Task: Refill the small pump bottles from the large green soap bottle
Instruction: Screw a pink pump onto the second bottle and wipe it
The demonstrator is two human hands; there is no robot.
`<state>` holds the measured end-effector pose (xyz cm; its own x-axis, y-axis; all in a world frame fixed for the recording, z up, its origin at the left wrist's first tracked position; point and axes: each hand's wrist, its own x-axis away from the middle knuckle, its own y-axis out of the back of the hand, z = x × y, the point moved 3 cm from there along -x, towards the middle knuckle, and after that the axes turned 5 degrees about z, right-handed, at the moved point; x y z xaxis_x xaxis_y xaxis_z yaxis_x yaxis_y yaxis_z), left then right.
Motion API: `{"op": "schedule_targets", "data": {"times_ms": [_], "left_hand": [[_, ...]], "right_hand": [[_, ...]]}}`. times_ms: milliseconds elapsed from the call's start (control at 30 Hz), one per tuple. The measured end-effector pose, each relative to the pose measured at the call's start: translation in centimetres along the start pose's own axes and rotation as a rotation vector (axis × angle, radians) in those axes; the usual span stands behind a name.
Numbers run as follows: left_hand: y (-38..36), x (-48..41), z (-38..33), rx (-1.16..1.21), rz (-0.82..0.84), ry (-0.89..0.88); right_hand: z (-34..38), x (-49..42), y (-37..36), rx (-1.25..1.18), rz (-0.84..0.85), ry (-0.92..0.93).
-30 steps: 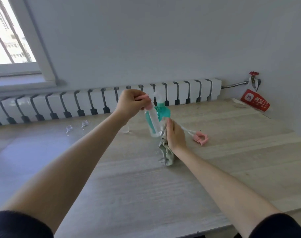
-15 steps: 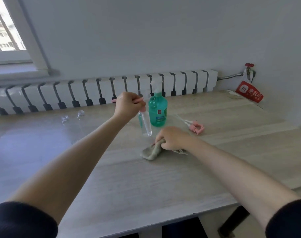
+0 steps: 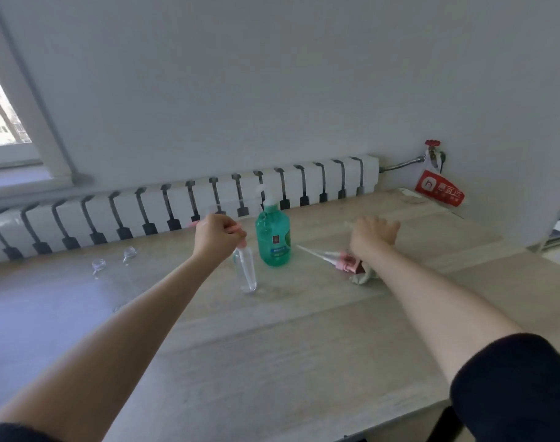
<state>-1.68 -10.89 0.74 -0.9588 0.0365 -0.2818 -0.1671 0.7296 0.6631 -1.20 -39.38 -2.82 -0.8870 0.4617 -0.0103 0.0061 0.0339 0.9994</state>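
The left grip is clenched on the pink pump head of the small bottle. The bottle's long axis is near vertical, pump end up, base at the counter, just left of the upright green bottle. The right grip is released, fingers spread, right of the green bottle. A loose pump lies flat, tube pointing left, beside a cloth. Two clear caps lie at far left. A radiator lines the grey wall; a window is at left.
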Motion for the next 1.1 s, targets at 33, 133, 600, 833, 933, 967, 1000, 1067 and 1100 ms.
{"op": "schedule_targets", "data": {"times_ms": [33, 133, 600, 833, 933, 967, 1000, 1067, 1100], "left_hand": [[0.0, -0.1, 0.2, -0.004, 0.001, 0.002], [0.0, -0.4, 0.4, -0.023, 0.002, 0.012], [2.8, -0.7, 1.4, -0.052, 0.044, 0.078], [5.5, -0.8, 2.4, -0.071, 0.088, 0.060], [7.1, -1.1, 3.0, -0.034, 0.062, 0.041], [7.8, -1.2, 3.3, -0.002, 0.039, 0.039], [8.6, -1.5, 3.7, 0.027, 0.008, 0.046], [10.0, -2.1, 4.6, 0.056, -0.062, 0.072], [10.7, -2.4, 5.1, 0.039, -0.104, 0.079]], "right_hand": [[0.2, -0.2, -1.0, -0.031, 0.072, -0.003], [0.8, 0.2, -2.7, -0.136, 0.271, 0.008], [13.2, 9.4, 5.9, -0.643, -0.391, 0.763], [20.7, 9.2, 2.0, -0.663, 0.212, 0.890], [22.3, 9.4, 2.8, -0.693, 0.116, 0.959], [22.9, 9.4, 3.2, -0.707, 0.106, 0.963], [23.8, 9.2, 3.6, -0.730, 0.103, 0.939], [25.1, 8.2, 4.6, -0.841, 0.095, 0.870], [25.6, 7.7, 5.1, -0.917, 0.085, 0.839]]}}
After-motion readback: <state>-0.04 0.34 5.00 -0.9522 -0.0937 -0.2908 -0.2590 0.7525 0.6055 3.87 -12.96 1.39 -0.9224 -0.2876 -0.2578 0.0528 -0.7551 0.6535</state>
